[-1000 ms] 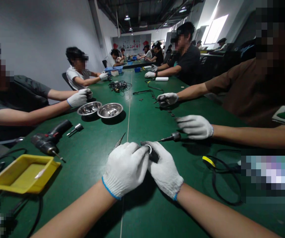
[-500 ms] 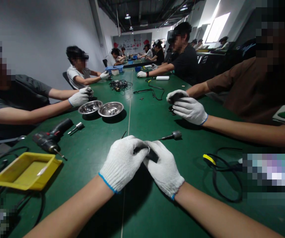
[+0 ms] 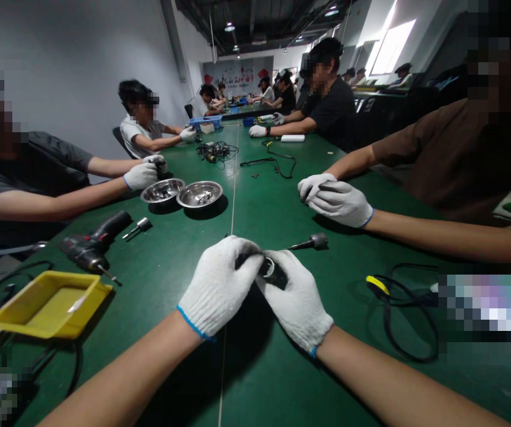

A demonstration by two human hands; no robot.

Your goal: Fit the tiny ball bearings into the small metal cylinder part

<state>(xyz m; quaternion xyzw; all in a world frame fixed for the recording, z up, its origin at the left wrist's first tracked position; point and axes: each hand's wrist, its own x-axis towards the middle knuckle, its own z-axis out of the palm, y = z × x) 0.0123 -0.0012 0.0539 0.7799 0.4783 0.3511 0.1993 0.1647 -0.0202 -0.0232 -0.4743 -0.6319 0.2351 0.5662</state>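
Note:
Both my hands wear white knit gloves with blue cuffs and meet above the middle of the green table [image 3: 184,379]. My right hand [image 3: 297,299] is closed around a small black cylindrical part [image 3: 277,275], which shows a pale ring at its near end. The fingers of my left hand [image 3: 222,287] are pinched together against the left side of that end. Much of the part is hidden by the gloves. Just beyond my right hand lies a dark tool with a thin shaft and a thick head [image 3: 313,241].
To the left are a cordless drill [image 3: 89,246], a metal socket bit [image 3: 138,228] and a yellow tray [image 3: 53,332]. Two metal bowls [image 3: 200,204] with small parts stand ahead. Looped black cable [image 3: 386,326] lies right. Co-workers' gloved hands [image 3: 342,201] work on both sides.
The black part has turned in my hands, so its ringed end now faces me more openly. My hands stay in nearly the same place. The co-worker's hands at right have drawn closer together.

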